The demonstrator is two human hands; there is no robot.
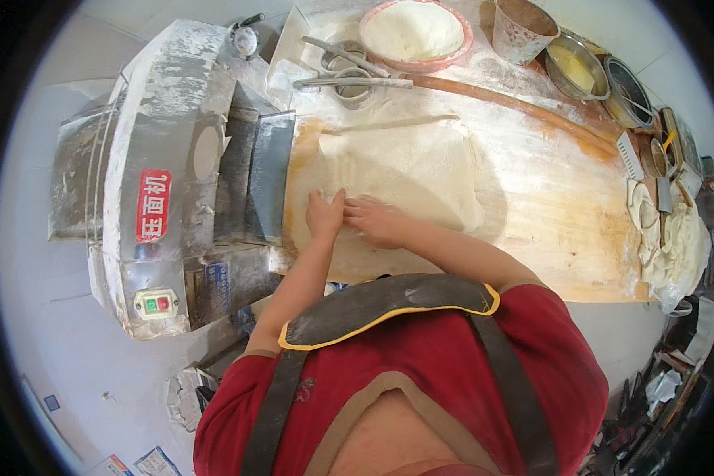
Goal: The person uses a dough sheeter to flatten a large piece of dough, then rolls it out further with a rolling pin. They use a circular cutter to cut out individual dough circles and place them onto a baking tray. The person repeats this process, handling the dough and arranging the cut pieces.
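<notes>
A broad sheet of pale dough (pixel 410 166) lies on the floured wooden worktop, its far edge slightly raised in a fold. My left hand (pixel 326 213) is at the sheet's near left corner, thumb and fingers pointing away from me. Close beside it, my right hand (pixel 376 220) reaches leftward along the near edge, slightly blurred. Both hands touch or almost touch the dough. Whether either one pinches it cannot be made out, as the fingertips are partly hidden.
A dough-rolling machine (pixel 172 149) stands left, its dark metal chute (pixel 271 178) meeting the worktop (pixel 571 238). Behind the dough are a long rolling pin (pixel 511 107), metal rings (pixel 354 92) and a flour basin (pixel 415 31). Metal bowls (pixel 577 65) and cloth (pixel 642 208) line the right.
</notes>
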